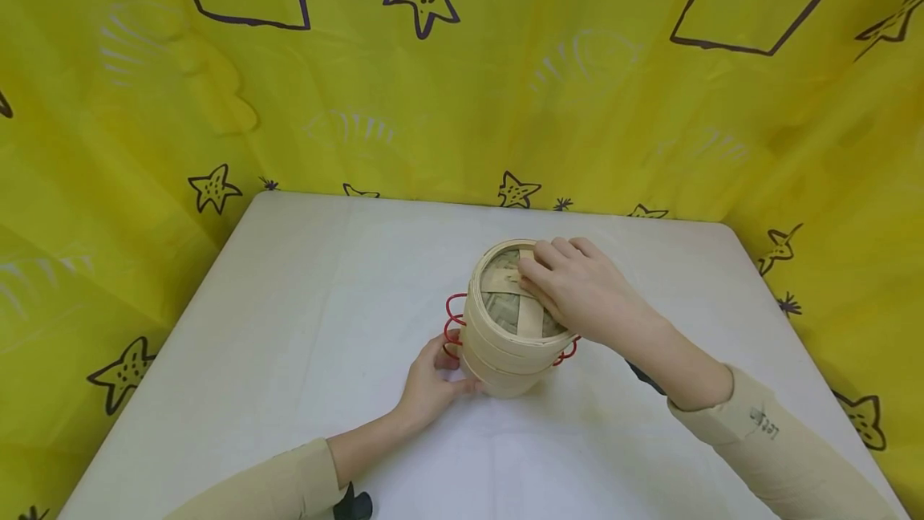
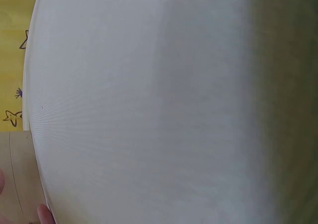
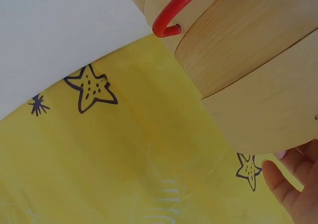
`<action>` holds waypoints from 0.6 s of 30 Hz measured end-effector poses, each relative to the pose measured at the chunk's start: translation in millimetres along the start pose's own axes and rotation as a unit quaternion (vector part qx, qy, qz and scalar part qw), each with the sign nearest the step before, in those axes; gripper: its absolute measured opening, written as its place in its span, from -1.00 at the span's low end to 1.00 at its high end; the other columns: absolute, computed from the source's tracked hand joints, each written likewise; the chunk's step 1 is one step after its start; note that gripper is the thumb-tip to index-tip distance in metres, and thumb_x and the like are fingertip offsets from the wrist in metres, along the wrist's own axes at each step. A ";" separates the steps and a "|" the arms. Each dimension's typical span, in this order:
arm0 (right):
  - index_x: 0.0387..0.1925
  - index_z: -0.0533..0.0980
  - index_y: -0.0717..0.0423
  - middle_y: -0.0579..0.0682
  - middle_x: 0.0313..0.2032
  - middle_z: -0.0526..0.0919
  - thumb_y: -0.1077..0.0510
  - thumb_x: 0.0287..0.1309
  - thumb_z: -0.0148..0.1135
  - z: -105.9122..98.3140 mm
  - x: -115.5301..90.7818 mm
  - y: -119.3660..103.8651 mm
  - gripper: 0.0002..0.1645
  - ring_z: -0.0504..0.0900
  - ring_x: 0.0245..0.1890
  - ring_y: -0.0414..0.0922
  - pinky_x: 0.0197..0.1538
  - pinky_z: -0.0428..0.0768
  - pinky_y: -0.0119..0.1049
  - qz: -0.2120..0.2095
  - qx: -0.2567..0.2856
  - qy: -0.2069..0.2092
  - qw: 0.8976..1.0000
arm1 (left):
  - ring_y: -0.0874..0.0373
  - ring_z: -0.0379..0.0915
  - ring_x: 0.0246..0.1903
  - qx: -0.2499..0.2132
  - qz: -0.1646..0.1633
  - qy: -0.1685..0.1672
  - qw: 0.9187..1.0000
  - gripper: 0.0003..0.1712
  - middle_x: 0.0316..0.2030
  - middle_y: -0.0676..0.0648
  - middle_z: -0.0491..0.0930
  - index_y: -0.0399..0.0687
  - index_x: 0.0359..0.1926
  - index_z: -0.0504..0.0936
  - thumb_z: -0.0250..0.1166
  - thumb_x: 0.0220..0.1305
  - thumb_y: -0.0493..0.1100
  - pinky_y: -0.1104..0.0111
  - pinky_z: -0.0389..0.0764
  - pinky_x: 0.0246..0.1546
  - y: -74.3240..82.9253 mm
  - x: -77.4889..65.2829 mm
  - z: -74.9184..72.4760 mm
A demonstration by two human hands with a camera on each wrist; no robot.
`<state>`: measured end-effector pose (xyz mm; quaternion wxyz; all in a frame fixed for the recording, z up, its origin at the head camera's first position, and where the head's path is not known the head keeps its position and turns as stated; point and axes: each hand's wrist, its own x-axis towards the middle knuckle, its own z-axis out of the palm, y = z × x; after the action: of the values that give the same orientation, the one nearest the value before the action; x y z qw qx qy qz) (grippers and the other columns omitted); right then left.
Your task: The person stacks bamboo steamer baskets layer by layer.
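A stacked bamboo steamer [image 1: 498, 359] stands upright on the table, with red loop handles [image 1: 453, 319] on its sides. On top is its round woven lid [image 1: 500, 313], crossed by pale bamboo strips. My right hand [image 1: 588, 291] is over the lid, its bent fingers and thumb gripping the strips near the right side; part of the lid is hidden under it. Low on the left side, my left hand [image 1: 426, 383] holds the bottom tier between fingers and thumb. In the right wrist view, fingers [image 3: 280, 184] show beside the lid's rim; the left wrist view catches one fingertip [image 2: 45, 214] against the steamer.
The steamer rests on a white-covered table [image 1: 346, 287] with rounded back corners. Yellow cloth [image 1: 469, 87] printed with starfish hangs behind it and along both sides. A dark wrist strap [image 1: 645, 377] shows under the right forearm, and a black device [image 1: 354, 504] by the left.
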<state>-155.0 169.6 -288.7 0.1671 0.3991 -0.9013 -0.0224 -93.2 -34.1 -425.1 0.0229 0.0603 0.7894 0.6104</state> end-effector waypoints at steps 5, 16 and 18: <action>-0.27 0.42 0.06 -0.03 -0.38 0.41 0.01 0.17 0.13 -0.3 -0.7 1.5 -0.78 0.42 -0.28 -0.02 -0.08 0.39 -0.09 0.004 0.004 -0.002 1.000 | -0.18 0.43 -0.27 -0.004 -0.004 0.001 1.000 -0.24 -0.24 -0.23 0.46 -0.25 0.06 0.41 0.49 -0.30 -0.38 0.11 0.48 -0.24 -11.3 4.3 2.8; -0.28 0.46 0.03 -0.04 -0.39 0.44 0.05 0.12 0.18 -16.8 -8.6 21.1 -0.82 0.45 -0.26 0.00 -0.05 0.36 -0.03 0.053 0.026 0.025 0.998 | 0.05 0.46 -0.25 0.006 -0.056 -0.031 0.998 -0.17 -0.14 -0.11 0.48 -0.10 0.14 0.38 0.51 -0.26 -0.22 0.29 0.51 -0.28 -34.6 13.6 -1.1; -0.26 0.47 0.06 -0.02 -0.35 0.47 0.08 0.10 0.20 -20.8 -11.3 26.3 -0.81 0.46 -0.23 0.04 -0.05 0.36 0.00 0.068 0.030 0.035 0.997 | 0.07 0.47 -0.26 0.015 -0.071 -0.045 0.996 -0.17 -0.15 -0.12 0.50 -0.08 0.15 0.38 0.51 -0.26 -0.23 0.32 0.51 -0.31 -31.5 15.7 -7.2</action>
<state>-160.0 197.6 -267.8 0.1877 0.3426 -0.9200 0.0300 -111.7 -46.9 -453.2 0.1009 0.0316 0.7990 0.5920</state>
